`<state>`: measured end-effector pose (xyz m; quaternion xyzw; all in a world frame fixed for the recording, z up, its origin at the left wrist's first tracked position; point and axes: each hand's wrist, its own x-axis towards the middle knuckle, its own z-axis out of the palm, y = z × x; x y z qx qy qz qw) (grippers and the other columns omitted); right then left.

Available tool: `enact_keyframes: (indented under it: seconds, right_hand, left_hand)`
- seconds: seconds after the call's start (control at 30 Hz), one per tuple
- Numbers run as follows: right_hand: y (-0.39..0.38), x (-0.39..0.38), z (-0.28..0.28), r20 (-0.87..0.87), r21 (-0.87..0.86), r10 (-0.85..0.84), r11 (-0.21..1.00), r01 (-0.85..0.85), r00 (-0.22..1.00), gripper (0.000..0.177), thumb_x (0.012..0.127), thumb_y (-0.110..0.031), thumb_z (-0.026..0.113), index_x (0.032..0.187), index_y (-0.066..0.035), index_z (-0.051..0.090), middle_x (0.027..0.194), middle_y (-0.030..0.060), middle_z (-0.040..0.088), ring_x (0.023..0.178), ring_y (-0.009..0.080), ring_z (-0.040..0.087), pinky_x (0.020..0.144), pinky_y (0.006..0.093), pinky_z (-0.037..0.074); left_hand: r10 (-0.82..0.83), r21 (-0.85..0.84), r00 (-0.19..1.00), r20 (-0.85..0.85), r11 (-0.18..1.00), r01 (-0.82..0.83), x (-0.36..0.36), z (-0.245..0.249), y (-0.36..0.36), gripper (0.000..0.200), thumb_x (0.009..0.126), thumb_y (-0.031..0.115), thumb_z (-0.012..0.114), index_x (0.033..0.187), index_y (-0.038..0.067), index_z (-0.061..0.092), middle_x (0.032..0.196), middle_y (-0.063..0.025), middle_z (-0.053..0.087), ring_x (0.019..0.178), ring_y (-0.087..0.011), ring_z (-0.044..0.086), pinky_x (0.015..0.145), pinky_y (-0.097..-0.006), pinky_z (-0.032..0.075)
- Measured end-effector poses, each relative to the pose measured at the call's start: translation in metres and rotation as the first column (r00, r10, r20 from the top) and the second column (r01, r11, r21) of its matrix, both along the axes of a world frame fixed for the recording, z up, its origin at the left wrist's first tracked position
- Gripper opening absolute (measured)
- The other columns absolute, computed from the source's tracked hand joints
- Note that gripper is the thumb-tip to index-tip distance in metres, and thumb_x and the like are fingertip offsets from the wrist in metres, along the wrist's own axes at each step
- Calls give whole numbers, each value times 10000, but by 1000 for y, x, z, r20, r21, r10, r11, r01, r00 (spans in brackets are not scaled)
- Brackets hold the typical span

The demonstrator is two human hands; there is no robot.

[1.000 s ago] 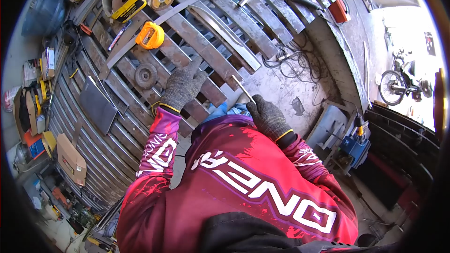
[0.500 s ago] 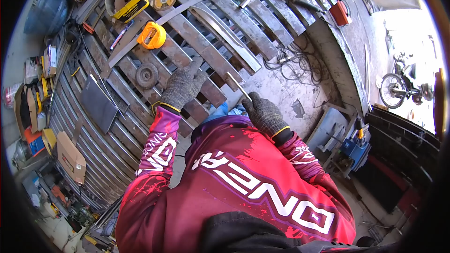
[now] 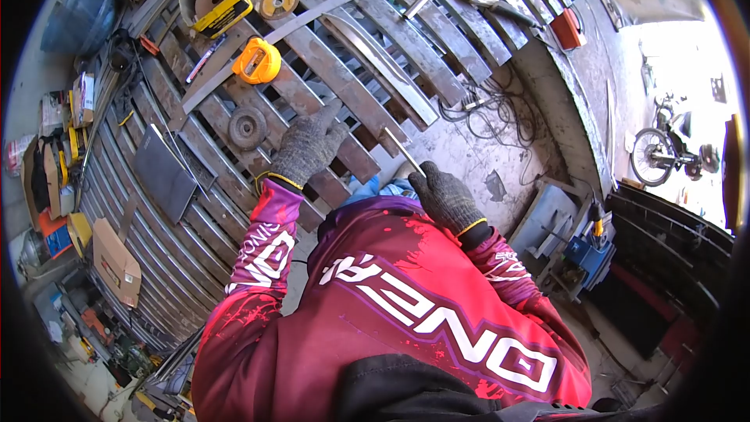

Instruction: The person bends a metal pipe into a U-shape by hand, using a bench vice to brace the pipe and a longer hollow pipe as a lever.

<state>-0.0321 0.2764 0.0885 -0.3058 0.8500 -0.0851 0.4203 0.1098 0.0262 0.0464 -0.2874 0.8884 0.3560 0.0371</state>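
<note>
My left hand (image 3: pixel 307 147), in a grey knit glove, lies on the steel slats of the metal work table (image 3: pixel 355 158) with its fingers stretched forward. My right hand (image 3: pixel 449 197), gloved alike, is closed around a thin light metal rod (image 3: pixel 404 150) at the table's near edge. The rod slants up and left from the fist, and its far end is over a slat end; whether it touches cannot be made out. Left of my left hand lies a round, dark worn disc (image 3: pixel 247 126). Beyond it sits an orange tape measure (image 3: pixel 257 61).
A yellow box (image 3: pixel 216 1), a yellow-labelled disc (image 3: pixel 278 3), a pen (image 3: pixel 205 59) and a long flat strip (image 3: pixel 344 5) lie on the slats. Cables (image 3: pixel 500 113) trail on the floor at right. A dark flat panel (image 3: pixel 164 172) lies at left.
The view has shifted slightly. Both hands keep nearly the same places, and the rod remains in my right hand.
</note>
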Motion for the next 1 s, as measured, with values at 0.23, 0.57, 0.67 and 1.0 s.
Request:
enact_keyframes:
  seconds: [0.23, 0.57, 0.67, 1.0]
  right_hand:
    - [-2, -1, -5, -9, -29, 0, 1000, 0, 1000, 455, 994, -472, 468, 1164, -58, 547, 911, 290, 678, 909, 482, 649, 800, 576, 475]
    - [1, -1, -9, -7, -85, -1, 996, 1, 1000, 439, 1004, -454, 465, 1156, -54, 567, 931, 310, 665, 927, 501, 627, 807, 583, 463]
    - [12, -3, -31, 60, -309, -13, 951, 31, 998, 406, 1007, -432, 474, 1080, -53, 602, 800, 219, 676, 763, 398, 670, 681, 499, 499]
    - [5, -4, 1, 908, -29, -237, 785, 618, 344, 210, 892, -116, 562, 1066, -6, 605, 647, 13, 524, 499, 101, 488, 438, 260, 366]
  left_hand:
    - [-7, -25, 1000, 23, 1000, 7, -1, 0, 0, 508, 932, 295, 611, 1362, 35, 536, 1067, -270, 667, 1007, -443, 639, 852, -509, 515]
    - [-10, 9, 1000, 19, 1000, 9, -1, 0, -1, 513, 931, 295, 614, 1367, 37, 533, 1059, -272, 668, 996, -443, 642, 848, -503, 519]
    - [-4, 13, 1000, -7, 1000, 4, 0, -2, -2, 548, 908, 330, 596, 1409, 128, 509, 1089, -286, 658, 1001, -473, 634, 868, -548, 514]
    - [-21, -5, 1000, -17, 1000, 21, 2, -10, -4, 555, 921, 356, 587, 1413, 114, 498, 1133, -289, 650, 1035, -472, 629, 892, -540, 516]
